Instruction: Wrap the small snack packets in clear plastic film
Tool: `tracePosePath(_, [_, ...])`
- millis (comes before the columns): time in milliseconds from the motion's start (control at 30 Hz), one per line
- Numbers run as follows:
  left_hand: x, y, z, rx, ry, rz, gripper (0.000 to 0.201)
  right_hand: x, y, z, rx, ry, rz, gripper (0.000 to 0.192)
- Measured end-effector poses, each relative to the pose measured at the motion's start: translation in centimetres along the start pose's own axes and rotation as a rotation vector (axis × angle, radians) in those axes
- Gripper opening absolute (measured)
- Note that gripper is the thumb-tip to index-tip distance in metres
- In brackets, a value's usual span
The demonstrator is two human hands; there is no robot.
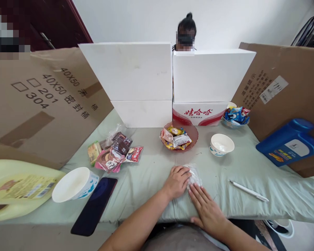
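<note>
At the far left edge a pale yellow jug point(13, 188) lies on its side on the green cloth point(151, 167), hard against a leaning cardboard sheet point(36, 104); just beside it a white bowl point(74, 184) lies tipped over, and a dark phone point(94, 205) rests at the near edge of the table, its end past the cloth's edge; behind these a heap of snack packets point(112, 151) lies, with bare cloth between it and the hands; white foam boxes point(136, 80) wall off the back.

Near the middle front, the left hand point(176, 181) lies palm down, fingers loosely curled onto the left side of a small clear plastic packet point(194, 176); the right hand point(208, 209) lies flat and open, fingertips point(196, 190) pressed on the packet's near edge; neither hand has it gripped, it lies on the cloth under both; a red dish of sweets point(192, 134) stands behind, well apart.

Right of the hands the cloth is open; a small white bowl point(222, 144) stands upright further back, a pen point(248, 191) lies near the front edge, and a blue jug point(290, 143) lies against the right cardboard sheet point(285, 80).
</note>
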State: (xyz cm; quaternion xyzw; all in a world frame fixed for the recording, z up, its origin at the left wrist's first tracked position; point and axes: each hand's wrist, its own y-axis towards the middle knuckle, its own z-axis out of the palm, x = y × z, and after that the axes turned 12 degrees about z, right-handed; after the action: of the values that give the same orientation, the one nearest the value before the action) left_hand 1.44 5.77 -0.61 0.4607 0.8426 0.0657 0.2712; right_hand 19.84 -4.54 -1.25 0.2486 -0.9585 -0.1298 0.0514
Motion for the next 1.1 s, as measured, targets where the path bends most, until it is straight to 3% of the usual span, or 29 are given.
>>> tracePosePath(67, [0.0, 0.0, -0.1, 0.028, -0.032, 0.025, 0.026, 0.9, -1.6, 0.0, 0.011, -0.013, 0.032, 0.08])
tracePosePath(200, [-0.1, -0.1, -0.2, 0.04, -0.054, 0.039, 0.033, 0.1, -2.7, -0.6, 0.008, 0.027, 0.07, 0.062])
tracePosePath(300, [0.1, -0.2, -0.2, 0.062, -0.089, 0.078, 0.035, -0.6, -2.3, -1.1, -0.026, 0.136, 0.179, 0.037])
tracePosePath(400, [0.3, -0.2, -0.2, 0.092, -0.133, 0.125, 0.033, -0.2, -1.7, -1.8, -0.061, 0.245, 0.2, 0.015])
tracePosePath(567, [0.1, -0.2, -0.5, 0.099, -0.166, 0.116, 0.039, -0.3, -0.1, -2.8, -0.094, 0.38, 0.125, 0.017])
tracePosePath(700, [0.1, -0.2, -0.7, 0.069, -0.186, 0.113, 0.057, -1.9, 2.3, -2.6, -0.02, 0.443, 0.219, 0.021])
tracePosePath(967, [1.1, -0.6, 0.4, -0.057, -0.187, 0.093, 0.069, -3.5, 7.4, 1.1, -0.02, 0.09, 0.44, 0.021])
tracePosePath(1100, [0.9, -0.5, 0.0, -0.064, -0.191, 0.081, 0.056, -3.6, 7.7, 2.4, -0.023, 0.03, 0.482, 0.02])
